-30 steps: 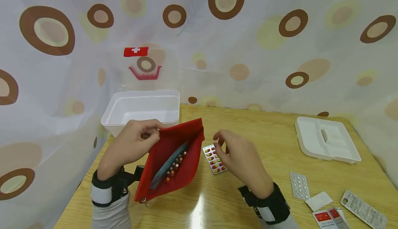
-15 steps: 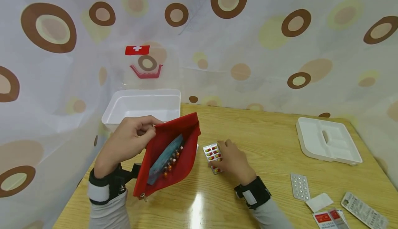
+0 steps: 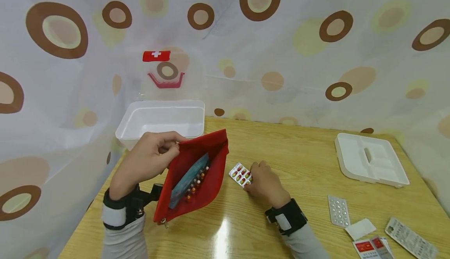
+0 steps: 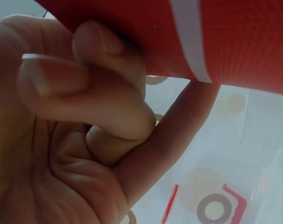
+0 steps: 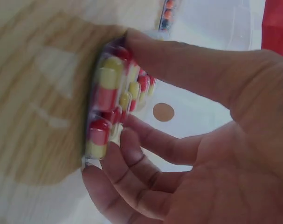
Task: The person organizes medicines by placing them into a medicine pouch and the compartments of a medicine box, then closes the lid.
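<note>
- While the left hand [image 3: 142,161] pinches the upper left edge of the red zip pouch [image 3: 216,183], its fingers curl over that rim and the mouth gapes toward the head camera.
- Inside the pouch lie a teal packet [image 3: 186,183] and, alongside it, a blister strip [image 3: 197,183] with dark, orange and white spots.
- A zipper pull [image 3: 164,223] hangs from the pouch's near corner.
- To the right of the pouch, the right hand [image 3: 266,184] grasps a blister pack of red-and-yellow capsules [image 3: 240,174], thumb at one edge and fingers at the opposite one; I cannot tell whether the pack touches the bench [image 3: 281,145].
- Beyond the pouch and to its left sits an open white box [image 3: 168,118], its clear lid raised, with a red handle [image 3: 168,83] and a white-cross label [image 3: 156,56].
- Far to the right of the pouch rests a white compartment tray [image 3: 355,161].
- Also well right of the pouch, but nearer the person, lie a small silver blister pack [image 3: 339,211], a white card [image 3: 361,228], red-and-white packets [image 3: 367,249] and a long foil blister pack [image 3: 411,237].
</note>
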`<state>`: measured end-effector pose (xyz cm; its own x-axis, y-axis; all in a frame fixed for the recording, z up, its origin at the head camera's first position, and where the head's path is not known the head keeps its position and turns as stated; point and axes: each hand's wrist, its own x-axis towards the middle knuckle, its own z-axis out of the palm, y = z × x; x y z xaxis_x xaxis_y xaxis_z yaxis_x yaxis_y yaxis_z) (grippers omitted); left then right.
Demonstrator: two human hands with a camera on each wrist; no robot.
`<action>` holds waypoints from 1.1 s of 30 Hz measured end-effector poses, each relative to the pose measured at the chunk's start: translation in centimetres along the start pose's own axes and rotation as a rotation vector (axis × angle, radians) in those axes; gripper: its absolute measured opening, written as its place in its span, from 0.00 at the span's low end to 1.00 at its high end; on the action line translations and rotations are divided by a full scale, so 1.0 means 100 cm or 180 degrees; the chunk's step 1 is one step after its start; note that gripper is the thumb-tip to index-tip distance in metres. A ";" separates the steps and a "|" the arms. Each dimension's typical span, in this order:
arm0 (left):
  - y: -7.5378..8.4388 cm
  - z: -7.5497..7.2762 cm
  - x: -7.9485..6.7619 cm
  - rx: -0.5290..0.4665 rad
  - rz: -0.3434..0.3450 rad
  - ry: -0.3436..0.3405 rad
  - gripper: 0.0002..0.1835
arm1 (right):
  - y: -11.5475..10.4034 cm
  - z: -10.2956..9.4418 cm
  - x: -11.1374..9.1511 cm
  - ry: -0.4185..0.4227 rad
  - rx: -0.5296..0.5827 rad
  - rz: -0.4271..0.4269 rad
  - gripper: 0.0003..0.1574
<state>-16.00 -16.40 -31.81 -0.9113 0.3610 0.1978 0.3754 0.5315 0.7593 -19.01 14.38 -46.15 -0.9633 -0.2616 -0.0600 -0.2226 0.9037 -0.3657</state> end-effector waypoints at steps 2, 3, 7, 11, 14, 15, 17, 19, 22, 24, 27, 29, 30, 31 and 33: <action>0.000 0.001 0.000 0.0003 -0.0004 0.0000 0.17 | 0.002 -0.003 -0.001 -0.0018 -0.0019 -0.0061 0.27; 0.000 0.001 0.001 0.0010 0.0001 0.0004 0.16 | 0.003 -0.004 0.000 -0.0007 -0.0041 -0.0106 0.27; -0.001 0.003 0.000 -0.0018 0.0008 -0.0005 0.17 | 0.006 -0.014 -0.002 -0.0060 0.0062 -0.0314 0.28; -0.002 0.003 0.000 -0.0029 0.0044 -0.0037 0.18 | 0.005 -0.031 -0.009 -0.0118 0.0121 -0.0666 0.23; -0.002 0.003 0.000 -0.0012 0.0056 -0.0042 0.18 | 0.000 -0.050 -0.018 0.0082 0.0059 -0.0880 0.19; -0.002 0.003 0.001 -0.0009 0.0056 -0.0046 0.17 | -0.002 -0.056 -0.022 0.0169 0.0059 -0.0917 0.18; -0.002 0.003 0.001 -0.0005 0.0061 -0.0055 0.17 | -0.008 -0.069 -0.029 0.0378 0.0064 -0.1010 0.17; -0.001 0.003 0.002 0.0000 0.0069 -0.0074 0.17 | -0.016 -0.081 -0.037 0.0556 0.0116 -0.1095 0.15; 0.000 0.004 0.002 -0.0021 0.0099 -0.0074 0.17 | -0.030 -0.094 -0.049 0.0792 0.0189 -0.1323 0.14; 0.000 0.005 0.002 -0.0034 0.0114 -0.0073 0.17 | -0.041 -0.100 -0.056 0.0932 0.0279 -0.1503 0.13; 0.002 0.006 0.003 -0.0024 0.0145 -0.0082 0.16 | -0.056 -0.103 -0.065 0.1158 0.0455 -0.1819 0.14; 0.003 0.008 0.003 0.0007 0.0182 -0.0102 0.16 | -0.064 -0.102 -0.070 0.1275 0.0598 -0.1979 0.14; 0.003 0.009 0.004 0.0016 0.0195 -0.0113 0.15 | -0.068 -0.101 -0.071 0.1308 0.0652 -0.2024 0.14; 0.004 0.010 0.005 0.0034 0.0218 -0.0119 0.15 | -0.072 -0.099 -0.073 0.1321 0.0682 -0.2051 0.14; 0.004 0.011 0.006 0.0044 0.0255 -0.0139 0.15 | -0.079 -0.094 -0.074 0.1267 0.0703 -0.2067 0.15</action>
<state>-16.16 -15.12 -32.04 -0.8701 0.4359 0.2301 0.4494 0.5099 0.7335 -11.55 12.39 -34.07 -0.6415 -0.5348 0.5500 -0.7637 0.5130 -0.3919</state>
